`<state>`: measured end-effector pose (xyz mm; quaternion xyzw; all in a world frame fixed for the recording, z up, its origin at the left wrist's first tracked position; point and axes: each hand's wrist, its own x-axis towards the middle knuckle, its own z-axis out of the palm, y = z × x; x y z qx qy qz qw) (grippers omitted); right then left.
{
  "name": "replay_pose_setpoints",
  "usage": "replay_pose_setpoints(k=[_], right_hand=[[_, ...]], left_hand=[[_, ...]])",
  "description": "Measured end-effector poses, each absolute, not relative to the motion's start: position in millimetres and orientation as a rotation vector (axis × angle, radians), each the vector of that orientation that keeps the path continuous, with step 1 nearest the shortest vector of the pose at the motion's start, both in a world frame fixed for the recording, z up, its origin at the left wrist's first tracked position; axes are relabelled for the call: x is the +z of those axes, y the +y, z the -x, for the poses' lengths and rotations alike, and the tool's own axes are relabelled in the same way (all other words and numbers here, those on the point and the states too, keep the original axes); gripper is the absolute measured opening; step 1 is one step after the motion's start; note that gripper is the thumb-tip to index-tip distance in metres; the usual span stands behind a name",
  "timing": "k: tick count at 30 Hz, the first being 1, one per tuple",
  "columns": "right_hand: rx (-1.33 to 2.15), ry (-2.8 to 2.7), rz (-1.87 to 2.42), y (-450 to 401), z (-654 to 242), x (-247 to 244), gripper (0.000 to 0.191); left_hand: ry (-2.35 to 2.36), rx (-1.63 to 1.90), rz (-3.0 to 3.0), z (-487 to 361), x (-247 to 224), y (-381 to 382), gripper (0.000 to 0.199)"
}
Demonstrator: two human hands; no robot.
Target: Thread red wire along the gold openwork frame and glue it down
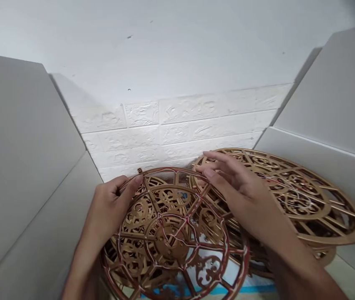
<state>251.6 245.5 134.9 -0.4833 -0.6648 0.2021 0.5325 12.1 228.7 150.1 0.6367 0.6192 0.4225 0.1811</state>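
Seemingly one disc wrapped and one barely begun: at the foot of the white foam-brick wall [177,133], a red-edged fretwork disc [171,246] of gilded wood, tilted up toward the wall, bound along rim and spokes with red-and-white thread [187,221], a small gold tab [139,170] standing at its far edge. Just right of it along the same wall, a larger gilded fretwork disc [308,233], partly tucked behind the first, its rim free of any red, only a loose tangle of thread [293,191] across its right half. Left hand [111,208] clamped on the upper-left rim of the red-edged fretwork disc, thumb hooked over the edge. Right hand [230,183] apart from it, fingers [210,173] spread, tips at the near rim of the larger disc, any grip impossible to tell. Toward each end of the wall, a grey board panel [30,166] and its twin [330,96]; below the wall and past the discs, a pale sheet with a blue stripe [227,289].
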Motion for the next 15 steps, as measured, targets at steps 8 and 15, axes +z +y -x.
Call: replay_pose_setpoints(k=[8,15], right_hand=[[0.624,-1.744,1.13,243,-251,145,0.028],[0.575,-1.648,1.151,245,-255,145,0.029]], left_hand=[[1.679,1.101,-1.823,-22,149,227,0.051],[1.795,1.152,-1.828,-14,151,222,0.047]])
